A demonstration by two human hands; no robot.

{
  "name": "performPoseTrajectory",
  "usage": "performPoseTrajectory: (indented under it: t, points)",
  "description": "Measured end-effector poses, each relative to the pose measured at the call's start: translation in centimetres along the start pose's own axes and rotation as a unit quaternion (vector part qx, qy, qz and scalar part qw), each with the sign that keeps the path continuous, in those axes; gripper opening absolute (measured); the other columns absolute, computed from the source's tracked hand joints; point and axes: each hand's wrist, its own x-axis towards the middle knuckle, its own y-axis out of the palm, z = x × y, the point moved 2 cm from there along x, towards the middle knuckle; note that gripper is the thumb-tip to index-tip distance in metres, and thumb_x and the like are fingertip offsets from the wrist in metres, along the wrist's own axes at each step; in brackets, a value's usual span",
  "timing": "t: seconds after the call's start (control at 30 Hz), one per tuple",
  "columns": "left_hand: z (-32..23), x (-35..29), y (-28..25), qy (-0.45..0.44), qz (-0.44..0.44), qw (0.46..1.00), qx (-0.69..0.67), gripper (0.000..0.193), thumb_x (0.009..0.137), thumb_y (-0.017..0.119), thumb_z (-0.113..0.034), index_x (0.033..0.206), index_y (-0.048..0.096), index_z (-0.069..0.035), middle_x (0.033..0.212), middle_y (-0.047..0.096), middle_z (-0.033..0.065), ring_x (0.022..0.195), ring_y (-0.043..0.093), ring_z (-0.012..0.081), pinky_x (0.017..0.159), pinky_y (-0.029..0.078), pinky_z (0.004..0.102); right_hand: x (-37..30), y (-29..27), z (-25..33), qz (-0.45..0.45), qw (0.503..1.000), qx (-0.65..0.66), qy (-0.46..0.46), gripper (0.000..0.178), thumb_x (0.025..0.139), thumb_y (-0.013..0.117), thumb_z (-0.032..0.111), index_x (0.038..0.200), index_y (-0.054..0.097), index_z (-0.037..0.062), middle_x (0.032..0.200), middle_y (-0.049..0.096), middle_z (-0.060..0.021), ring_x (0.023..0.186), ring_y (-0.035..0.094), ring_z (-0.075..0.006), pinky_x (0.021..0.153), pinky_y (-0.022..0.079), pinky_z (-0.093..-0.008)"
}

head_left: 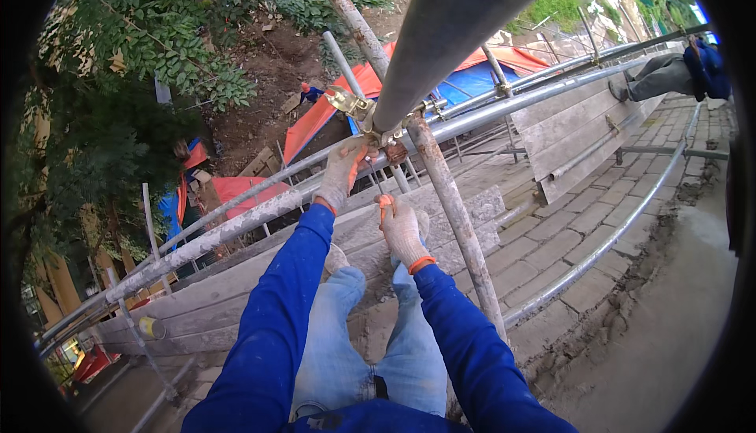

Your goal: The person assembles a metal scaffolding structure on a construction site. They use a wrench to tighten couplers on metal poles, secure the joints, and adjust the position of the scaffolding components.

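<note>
My left hand [342,172], in a pale work glove with orange trim, reaches up to the joint of several scaffold tubes. Its fingers close at the lower side of a metal scaffold clamp [350,104], partly hidden there. Lower and to the right, my right hand [402,231], gloved alike, is closed around a thin metal rod-like tool [373,179] that slants up toward the joint; its exact kind is unclear. A thick grey tube [449,31] rises from the joint toward me. Beside it, a rusty, mortar-spotted tube [457,224] runs down past my right forearm.
A long horizontal tube [213,252] crosses in front of me, above wooden planks [181,315]. Brick paving or blockwork [583,252] lies right, with another curved-looking tube [622,252]. At far right is another person's leg [665,77]. Orange and blue tarps [465,86] and ground lie far below.
</note>
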Motion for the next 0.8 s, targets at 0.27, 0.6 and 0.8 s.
performPoseTrajectory:
  t: [0.27, 0.6, 0.8]
  points:
    - [-0.9, -1.4, 2.9, 0.011, -0.062, 0.997, -0.043, 0.028, 0.097, 0.069, -0.004, 0.124, 0.067, 0.004, 0.111, 0.072, 0.0077, 0.097, 0.069, 0.0149, 0.085, 0.059, 0.0313, 1.7, 1.3, 0.9, -0.072, 0.994, 0.061, -0.045, 0.043, 0.107, 0.045, 0.038, 0.117, 0.069, 0.0036, 0.089, 0.07, -0.0256, 0.084, 0.068, -0.0423, 0.076, 0.052, -0.0475]
    - [0.0, -1.5, 2.5, 0.015, -0.11, 0.994, -0.013, 0.028, 0.093, 0.072, 0.0, 0.12, 0.069, 0.007, 0.112, 0.072, 0.0103, 0.096, 0.069, 0.0147, 0.087, 0.057, 0.028, 5.6, 4.2, -0.3, -0.114, 0.985, 0.043, -0.126, 0.042, 0.108, 0.042, 0.036, 0.114, 0.066, 0.0021, 0.084, 0.068, -0.0221, 0.072, 0.064, -0.0346, 0.068, 0.049, -0.0437]
    - [-0.4, -1.3, 3.5, 0.043, -0.127, 0.991, -0.018, 0.024, 0.092, 0.074, -0.001, 0.115, 0.071, 0.006, 0.108, 0.073, 0.0101, 0.093, 0.071, 0.0145, 0.085, 0.057, 0.028, 5.9, 2.5, 0.1, -0.032, 0.981, 0.104, -0.16, 0.042, 0.109, 0.048, 0.038, 0.109, 0.062, -0.0017, 0.072, 0.062, -0.0098, 0.063, 0.058, -0.0234, 0.065, 0.05, -0.0431]
